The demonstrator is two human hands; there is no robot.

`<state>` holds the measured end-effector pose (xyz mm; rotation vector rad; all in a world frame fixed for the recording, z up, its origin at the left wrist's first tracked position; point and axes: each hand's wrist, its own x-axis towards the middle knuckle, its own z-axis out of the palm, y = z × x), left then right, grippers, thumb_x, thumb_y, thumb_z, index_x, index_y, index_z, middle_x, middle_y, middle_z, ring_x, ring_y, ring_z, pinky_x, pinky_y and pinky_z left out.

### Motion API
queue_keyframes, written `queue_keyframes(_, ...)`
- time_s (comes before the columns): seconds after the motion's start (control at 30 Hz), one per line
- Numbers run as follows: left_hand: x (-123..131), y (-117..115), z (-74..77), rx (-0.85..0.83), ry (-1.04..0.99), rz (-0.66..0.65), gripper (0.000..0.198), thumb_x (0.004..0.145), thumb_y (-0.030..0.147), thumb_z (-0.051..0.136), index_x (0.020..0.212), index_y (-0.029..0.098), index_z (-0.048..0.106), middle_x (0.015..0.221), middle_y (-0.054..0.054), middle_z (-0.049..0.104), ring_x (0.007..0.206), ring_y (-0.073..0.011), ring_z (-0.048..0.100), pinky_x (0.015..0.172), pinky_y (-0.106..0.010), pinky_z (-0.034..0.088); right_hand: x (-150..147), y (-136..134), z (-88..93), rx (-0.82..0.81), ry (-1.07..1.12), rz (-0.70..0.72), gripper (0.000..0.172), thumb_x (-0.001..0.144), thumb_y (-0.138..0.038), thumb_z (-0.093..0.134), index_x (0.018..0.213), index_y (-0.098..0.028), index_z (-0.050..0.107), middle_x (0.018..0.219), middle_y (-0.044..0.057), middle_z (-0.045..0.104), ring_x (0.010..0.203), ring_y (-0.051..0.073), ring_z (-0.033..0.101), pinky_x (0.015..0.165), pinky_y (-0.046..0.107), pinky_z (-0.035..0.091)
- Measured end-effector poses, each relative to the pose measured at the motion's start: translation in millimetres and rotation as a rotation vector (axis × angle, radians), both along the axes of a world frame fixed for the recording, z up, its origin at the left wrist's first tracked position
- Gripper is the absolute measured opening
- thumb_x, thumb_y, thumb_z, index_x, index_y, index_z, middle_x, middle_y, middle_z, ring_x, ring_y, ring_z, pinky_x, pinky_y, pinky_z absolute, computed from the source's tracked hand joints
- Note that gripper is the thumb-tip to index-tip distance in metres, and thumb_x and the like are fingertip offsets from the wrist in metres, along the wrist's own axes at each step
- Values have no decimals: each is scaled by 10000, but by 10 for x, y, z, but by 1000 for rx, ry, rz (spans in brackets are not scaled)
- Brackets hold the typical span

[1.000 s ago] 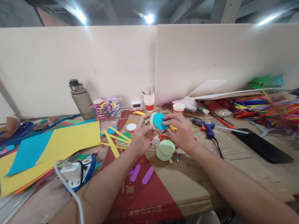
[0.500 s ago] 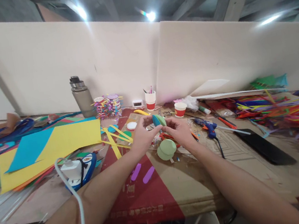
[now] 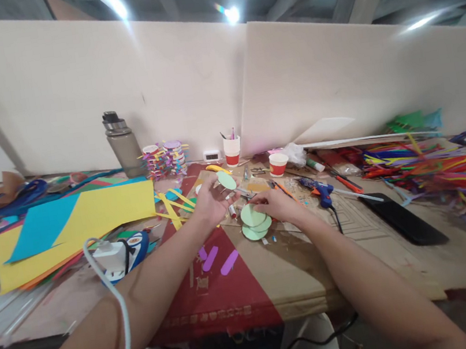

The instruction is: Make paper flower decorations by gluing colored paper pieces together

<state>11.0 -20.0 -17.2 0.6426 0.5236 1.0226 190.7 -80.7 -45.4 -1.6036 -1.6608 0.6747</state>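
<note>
The left hand has its grip pinched on a pale green paper disc, raised just above centre frame. The right hand touches the edge of the stacked green discs on the worktop, and I can't tell whether its grip is closed. I'd hold that raised disc lightly by its rim, so it doesn't crease.

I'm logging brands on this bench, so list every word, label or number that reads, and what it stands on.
None can be read.
Pale print near the front edge of the red cardboard: too blurred.
Display of the small white clock: too small.
Green disc in the left hand: no print shows.
</note>
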Motion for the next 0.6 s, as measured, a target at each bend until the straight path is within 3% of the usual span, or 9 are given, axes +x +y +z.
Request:
queue_keyframes(0.07, -5, 10, -4, -16, -13, -51, 150, 732, 285, 585, 826, 170, 596, 846, -72, 680, 842, -228, 664, 673, -344, 533, 1, 6, 2, 130, -62, -14, 109, 722, -240, 645, 777, -226, 739, 709, 5, 696, 618, 151, 579, 595, 266, 430)
queue_keyframes(0.17, -6, 10, -11, -16, -10, -95, 172, 760, 308, 602, 864, 170, 614, 890, -75, 690, 833, -222, 675, 682, -339, 535, 79, 20, 68, 261, -14, -178, 169, 770, -297, 597, 842, -209, 721, 805, 32, 709, 704, 170, 603, 665, 286, 447)
queue_keyframes(0.27, -4, 2, -12, 8, 5, -131, 234, 767, 349, 649, 916, 170, 628, 909, -79, 692, 855, -223, 682, 700, -324, 536, 287, -34, 185, 281, 10, -368, 242, 801, -349, 552, 902, -181, 694, 803, 44, 697, 691, 172, 597, 663, 291, 446)
queue_keyframes(0.33, -2, -8, -7, 25, 8, -141, 272, 766, 371, 675, 944, 170, 630, 913, -84, 694, 874, -229, 685, 711, -320, 537, 490, -129, 251, 280, -112, -490, 263, 808, -366, 545, 901, -164, 685, 825, 65, 692, 727, 185, 603, 698, 302, 448)
queue_keyframes(0.47, 3, -32, 8, 31, 9, -150, 295, 792, 385, 668, 974, 157, 625, 899, -102, 701, 878, -241, 688, 730, -341, 544, 919, -373, 229, 72, -513, -763, 301, 808, -363, 561, 937, -109, 658, 920, 159, 677, 891, 260, 619, 783, 342, 438)
queue_keyframes(0.53, 6, -40, 8, 47, 7, -158, 292, 799, 378, 664, 980, 154, 621, 882, -99, 703, 853, -236, 690, 727, -347, 547, 1073, -452, 139, -34, -590, -781, 317, 788, -351, 600, 994, -115, 648, 972, 173, 674, 948, 273, 620, 797, 330, 438)
queue_keyframes(0.6, 9, -42, 0, 74, 2, -171, 274, 797, 360, 670, 977, 161, 615, 870, -87, 705, 821, -225, 692, 708, -342, 548, 1168, -475, 35, -73, -613, -693, 319, 760, -306, 624, 1041, -157, 644, 997, 139, 681, 970, 257, 623, 797, 303, 442)
